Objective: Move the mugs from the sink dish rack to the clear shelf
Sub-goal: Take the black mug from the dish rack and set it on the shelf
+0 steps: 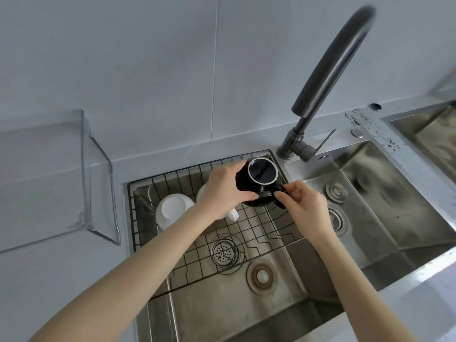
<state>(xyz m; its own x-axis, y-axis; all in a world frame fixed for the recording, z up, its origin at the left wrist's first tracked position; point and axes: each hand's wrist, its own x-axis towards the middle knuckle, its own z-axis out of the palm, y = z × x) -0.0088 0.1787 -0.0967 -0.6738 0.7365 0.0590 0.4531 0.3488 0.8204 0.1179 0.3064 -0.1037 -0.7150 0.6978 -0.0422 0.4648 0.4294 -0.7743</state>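
A black mug [262, 180] is held upside down, base up, over the back right corner of the wire dish rack [246, 233] in the sink. My left hand [222, 186] wraps around its left side. My right hand [304, 202] pinches its handle from the right. One white mug [172, 211] lies in the rack's left part. A second white mug [232, 214] beside it is mostly hidden under my left forearm. The clear shelf [98, 174] stands on the counter at the left, with nothing on it.
A tall dark faucet [328, 77] arches over the sink behind the rack. The steel sink [246, 304] has drains below and to the right of the rack. A second basin [431, 134] lies at the far right. Grey wall tiles rise behind.
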